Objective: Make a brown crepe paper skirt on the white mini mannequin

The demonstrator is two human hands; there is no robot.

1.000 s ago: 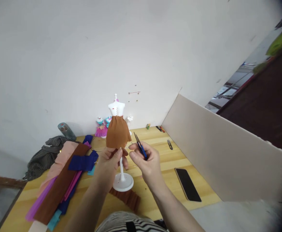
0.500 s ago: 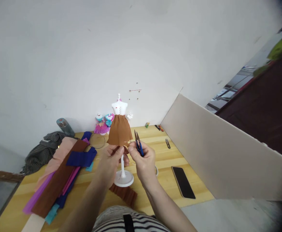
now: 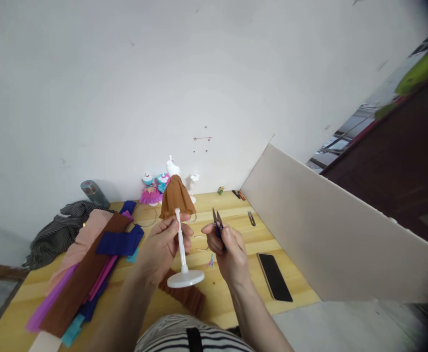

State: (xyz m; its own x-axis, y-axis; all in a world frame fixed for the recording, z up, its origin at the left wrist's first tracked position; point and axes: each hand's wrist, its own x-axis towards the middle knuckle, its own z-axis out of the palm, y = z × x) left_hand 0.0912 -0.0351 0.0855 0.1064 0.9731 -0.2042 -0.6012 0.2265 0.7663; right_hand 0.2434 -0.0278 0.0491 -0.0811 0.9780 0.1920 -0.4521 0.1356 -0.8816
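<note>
A small white dress form (image 3: 173, 167) on a stand wears a brown gathered skirt (image 3: 177, 195). My left hand (image 3: 164, 242) is wrapped round its white pole, just under the skirt's hem, and holds the form tilted with its round base off the table. Blue-handled thread snips (image 3: 218, 229), blades pointing up and a little apart, are in my right hand (image 3: 231, 249), which is apart from the skirt. Below the base lies a strip of brown pleated fabric (image 3: 184, 293).
Folded fabric strips (image 3: 78, 274) and a striped cloth (image 3: 58, 234) cover the left side, near a bottle (image 3: 95, 193). Small dressed forms (image 3: 150, 188) stand by the wall. A phone (image 3: 274, 276), another pair of snips (image 3: 251, 218) and a partition (image 3: 327, 225) are on the right.
The dress form has tilted and turned, its base lifting nearer to me. My right hand with the thread snips has moved away from the skirt's hem, to the right.
</note>
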